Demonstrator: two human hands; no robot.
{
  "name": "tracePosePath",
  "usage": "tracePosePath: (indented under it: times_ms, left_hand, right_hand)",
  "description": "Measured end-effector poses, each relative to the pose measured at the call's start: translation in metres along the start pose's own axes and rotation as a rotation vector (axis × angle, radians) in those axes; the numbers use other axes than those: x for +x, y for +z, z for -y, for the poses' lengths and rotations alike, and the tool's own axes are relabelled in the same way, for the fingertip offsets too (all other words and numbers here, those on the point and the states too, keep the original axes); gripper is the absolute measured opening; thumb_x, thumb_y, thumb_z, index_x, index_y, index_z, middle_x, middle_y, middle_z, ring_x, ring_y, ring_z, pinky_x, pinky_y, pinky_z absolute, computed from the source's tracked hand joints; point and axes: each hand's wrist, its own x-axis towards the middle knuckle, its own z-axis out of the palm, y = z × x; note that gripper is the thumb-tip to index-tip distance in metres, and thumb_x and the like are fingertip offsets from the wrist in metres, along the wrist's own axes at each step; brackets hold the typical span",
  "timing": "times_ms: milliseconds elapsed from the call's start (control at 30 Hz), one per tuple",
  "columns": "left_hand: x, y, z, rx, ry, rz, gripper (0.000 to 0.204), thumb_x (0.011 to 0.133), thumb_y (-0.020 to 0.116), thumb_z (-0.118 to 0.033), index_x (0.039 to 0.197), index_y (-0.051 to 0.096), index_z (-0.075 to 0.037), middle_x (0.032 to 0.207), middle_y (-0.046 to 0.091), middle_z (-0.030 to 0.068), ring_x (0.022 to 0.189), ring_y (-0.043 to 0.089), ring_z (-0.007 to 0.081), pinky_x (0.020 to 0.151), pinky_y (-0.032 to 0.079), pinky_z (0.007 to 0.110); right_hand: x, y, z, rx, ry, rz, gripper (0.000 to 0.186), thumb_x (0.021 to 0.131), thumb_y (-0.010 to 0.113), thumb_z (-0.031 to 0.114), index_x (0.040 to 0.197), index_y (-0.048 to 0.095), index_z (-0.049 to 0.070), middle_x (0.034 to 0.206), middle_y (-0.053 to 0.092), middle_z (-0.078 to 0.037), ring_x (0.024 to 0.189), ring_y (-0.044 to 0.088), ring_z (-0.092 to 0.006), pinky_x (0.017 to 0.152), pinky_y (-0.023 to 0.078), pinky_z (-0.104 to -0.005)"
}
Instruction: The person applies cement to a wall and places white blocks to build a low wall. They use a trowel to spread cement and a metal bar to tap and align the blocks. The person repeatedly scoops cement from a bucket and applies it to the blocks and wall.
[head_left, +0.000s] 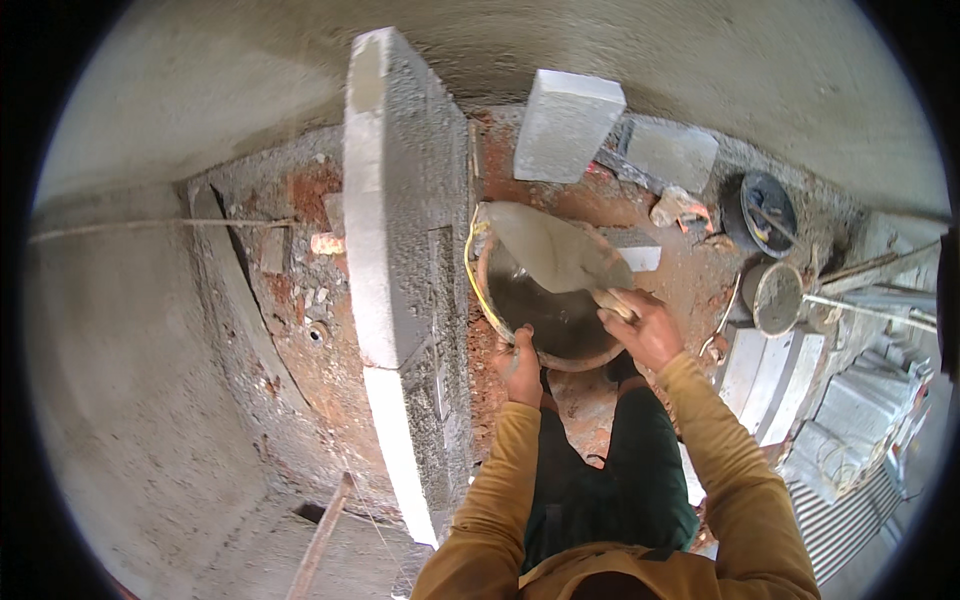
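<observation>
My right hand (646, 326) is closed round the short handle of a trowel (545, 245). Its broad blade, coated with wet grey mortar, tilts over a round basin (585, 364). Dark grey wet mortar (545, 305) lies inside the basin, partly hidden under the blade. At the basin's near left rim, my left hand (521, 372) grips the edge, thumb on top. A yellow strip (478, 285) curves along the basin's left side. Just left of the basin rises a narrow wall of pale blocks (405, 210), its face rough with mortar.
A white block (567, 125) stands near the back wall, beside a flat grey slab (672, 152). To the right are a black bucket (757, 212), a smaller mortar-filled bucket (777, 298) and stacked pale blocks (768, 380). Rubble (318, 298) litters the floor beyond the block wall.
</observation>
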Motion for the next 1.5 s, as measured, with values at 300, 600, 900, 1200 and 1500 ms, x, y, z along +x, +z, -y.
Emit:
tracePosePath:
  times_ms: [300,600,900,1200,1500]
  left_hand:
    - [-0.011,-0.08,-0.023,0.025,0.031,-0.02,0.019,0.086,0.06,-0.008,0.099,0.058,0.006,0.093,0.063,0.0048,0.083,0.056,0.0113,0.077,0.045,0.026]
    - [-0.013,-0.111,-0.013,-0.014,-0.088,-0.015,0.018,0.085,0.06,-0.006,0.1,0.058,0.004,0.091,0.063,0.0051,0.082,0.057,0.0117,0.075,0.046,0.025]
    - [-0.006,-0.087,-0.014,0.295,0.413,-0.214,0.033,0.085,0.066,-0.012,0.112,0.057,0.004,0.087,0.065,0.0097,0.085,0.062,0.0177,0.073,0.049,0.029]
    - [-0.007,-0.067,-0.061,0.328,-0.004,-0.13,0.026,0.083,0.062,-0.013,0.094,0.06,0.01,0.089,0.065,0.0124,0.08,0.058,0.0176,0.071,0.048,0.033]
    - [-0.008,-0.029,-0.079,0.342,0.125,-0.087,0.017,0.082,0.063,-0.012,0.082,0.06,0.004,0.074,0.064,0.0045,0.065,0.056,0.0118,0.061,0.046,0.029]
  right_hand:
    - [0.143,0.138,0.161,0.79,0.286,0.29,0.049,0.087,0.065,0.037,0.119,0.057,0.0,0.085,0.062,-0.011,0.059,0.059,-0.0161,0.052,0.05,-0.0282]
    - [0.1,0.19,0.204,1.18,0.523,0.381,0.043,0.093,0.053,0.043,0.11,0.056,0.003,0.067,0.055,-0.007,0.045,0.052,-0.0148,0.039,0.042,-0.0291]
    - [0.035,0.182,0.168,0.921,0.309,0.417,0.04,0.095,0.055,0.034,0.118,0.058,0.002,0.076,0.057,-0.004,0.059,0.054,-0.0106,0.055,0.046,-0.0257]
    - [0.041,0.052,0.106,0.096,0.013,0.461,0.046,0.087,0.066,0.037,0.119,0.055,0.004,0.098,0.065,-0.018,0.086,0.066,-0.0282,0.075,0.051,-0.0391]
    - [0.081,0.042,0.028,-0.967,-0.051,0.608,0.05,0.079,0.067,0.032,0.123,0.057,0.012,0.117,0.062,-0.017,0.096,0.065,-0.031,0.082,0.052,-0.0416]
